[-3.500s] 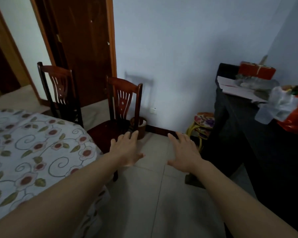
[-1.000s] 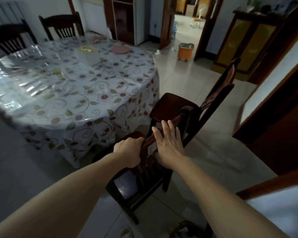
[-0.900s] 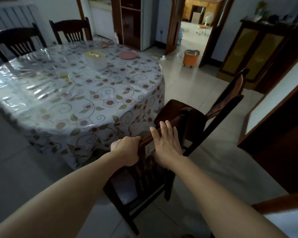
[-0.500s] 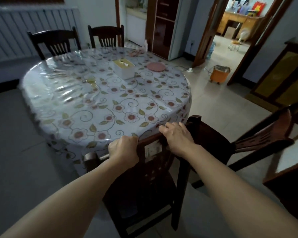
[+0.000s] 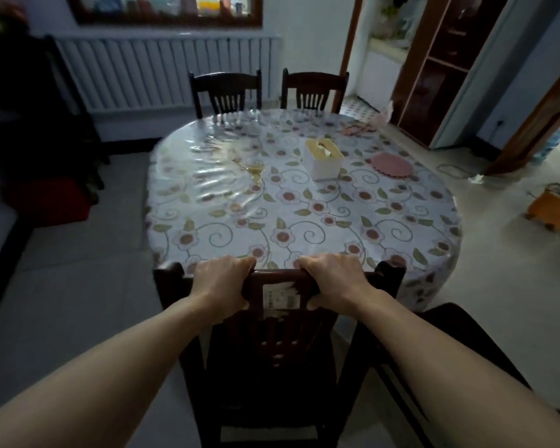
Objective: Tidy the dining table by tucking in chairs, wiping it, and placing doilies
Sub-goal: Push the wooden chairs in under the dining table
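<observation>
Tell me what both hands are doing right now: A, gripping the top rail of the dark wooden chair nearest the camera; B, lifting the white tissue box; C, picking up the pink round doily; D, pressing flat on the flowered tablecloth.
A: the left hand and right hand curl over the top rail of the dark wooden chair; the white tissue box and pink round doily lie untouched on the table.
</observation>
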A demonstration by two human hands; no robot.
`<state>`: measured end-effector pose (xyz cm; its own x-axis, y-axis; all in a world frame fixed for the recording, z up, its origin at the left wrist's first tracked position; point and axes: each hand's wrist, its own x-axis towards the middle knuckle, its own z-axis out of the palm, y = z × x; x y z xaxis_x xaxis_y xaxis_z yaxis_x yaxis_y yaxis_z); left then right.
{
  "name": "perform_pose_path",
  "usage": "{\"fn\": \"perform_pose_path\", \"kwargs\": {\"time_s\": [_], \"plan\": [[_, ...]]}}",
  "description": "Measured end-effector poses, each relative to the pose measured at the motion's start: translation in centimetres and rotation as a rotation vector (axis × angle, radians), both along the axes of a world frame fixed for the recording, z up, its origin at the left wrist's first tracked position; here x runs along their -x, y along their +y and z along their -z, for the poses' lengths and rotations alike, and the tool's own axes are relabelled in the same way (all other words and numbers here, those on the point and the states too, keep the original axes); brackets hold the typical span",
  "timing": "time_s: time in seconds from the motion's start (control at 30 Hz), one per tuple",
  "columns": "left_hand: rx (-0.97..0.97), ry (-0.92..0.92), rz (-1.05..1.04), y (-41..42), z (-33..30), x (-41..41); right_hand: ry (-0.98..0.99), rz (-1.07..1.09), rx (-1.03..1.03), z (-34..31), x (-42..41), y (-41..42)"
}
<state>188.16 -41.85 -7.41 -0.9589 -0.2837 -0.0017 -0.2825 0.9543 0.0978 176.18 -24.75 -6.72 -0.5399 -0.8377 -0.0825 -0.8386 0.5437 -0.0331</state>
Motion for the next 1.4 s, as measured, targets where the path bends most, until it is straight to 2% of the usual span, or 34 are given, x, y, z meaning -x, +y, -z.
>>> {"fn": "perform_pose_path", "kwargs": {"time_s": [0.47, 0.63, 0.9, 1.1, 1.4], "plan": [[0.117, 0.142, 0.05, -2.0, 8.6, -0.2, -0.012, -0.046, 0.076, 8.6, -0.3, -2.7], [0.122, 0.165, 0.07, -3.4, 9.1, -0.5, 0.014, -0.08, 0.101, 8.7, -0.3, -3.9], [0.085, 0.206, 0.081, -3.3, 9.6, -0.4, 0.033, 0.018, 0.09, 9.1, 0.4, -2.8], [-0.008, 0.137, 0.056, -3.0, 9.9, 0.1, 0.047, 0.0, 0.126, 8.7, 1.0, -2.6], [0.012, 0.092, -0.003, -2.6, 9.8, 0.1, 0.097, 0.024, 0.032, 9.2, 0.8, -2.7]]}}
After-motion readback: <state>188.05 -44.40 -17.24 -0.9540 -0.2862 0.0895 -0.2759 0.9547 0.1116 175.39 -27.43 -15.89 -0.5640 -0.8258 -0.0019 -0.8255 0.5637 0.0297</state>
